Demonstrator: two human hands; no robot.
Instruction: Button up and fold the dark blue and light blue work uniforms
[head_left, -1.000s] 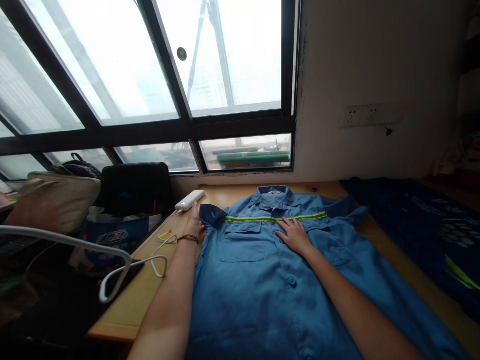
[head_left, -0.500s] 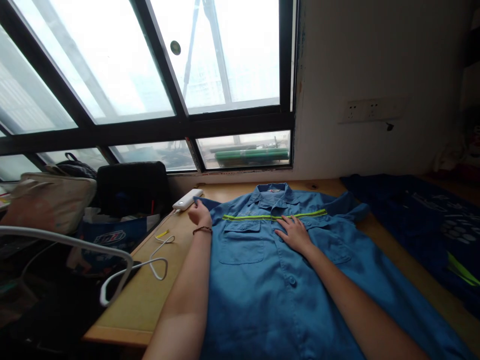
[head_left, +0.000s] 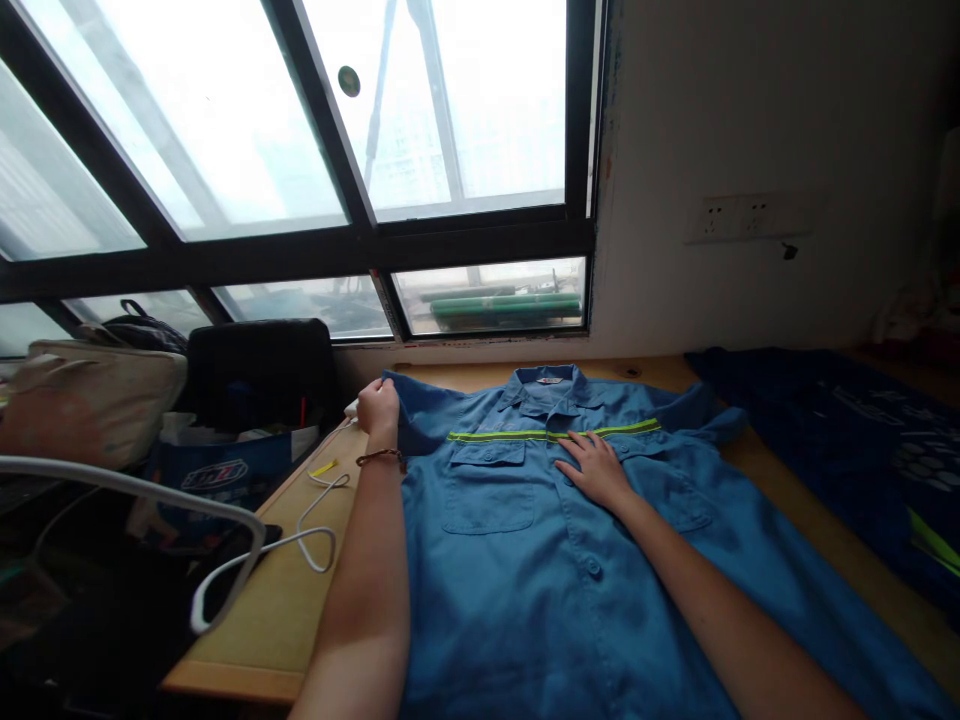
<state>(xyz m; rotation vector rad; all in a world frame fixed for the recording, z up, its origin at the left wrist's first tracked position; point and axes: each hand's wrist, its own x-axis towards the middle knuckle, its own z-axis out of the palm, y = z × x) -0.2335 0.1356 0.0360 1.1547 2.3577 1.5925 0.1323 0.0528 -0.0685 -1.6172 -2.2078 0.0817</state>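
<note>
A blue work shirt (head_left: 491, 580) with a yellow-green reflective stripe lies front up on the table, its collar toward the wall. My left hand (head_left: 379, 408) is closed on the end of the shirt's left-side sleeve and holds it stretched outward, a bracelet round the wrist. Flat on the chest, just below the stripe and beside the button placket, rests my right hand (head_left: 595, 468) with its fingers spread. Behind my left hand, a white device (head_left: 351, 410) is mostly hidden.
A white cable (head_left: 319, 530) with a yellow tag trails over the wooden table (head_left: 247, 640) at left. Dark blue clothing (head_left: 825, 430) lies on the right. Bags (head_left: 97, 400) and a black chair back (head_left: 259, 385) stand left of the table, below the window.
My left hand has moved left and slightly up, drawing the sleeve outward and straighter; it now covers most of the white device. My right hand stays on the chest.
</note>
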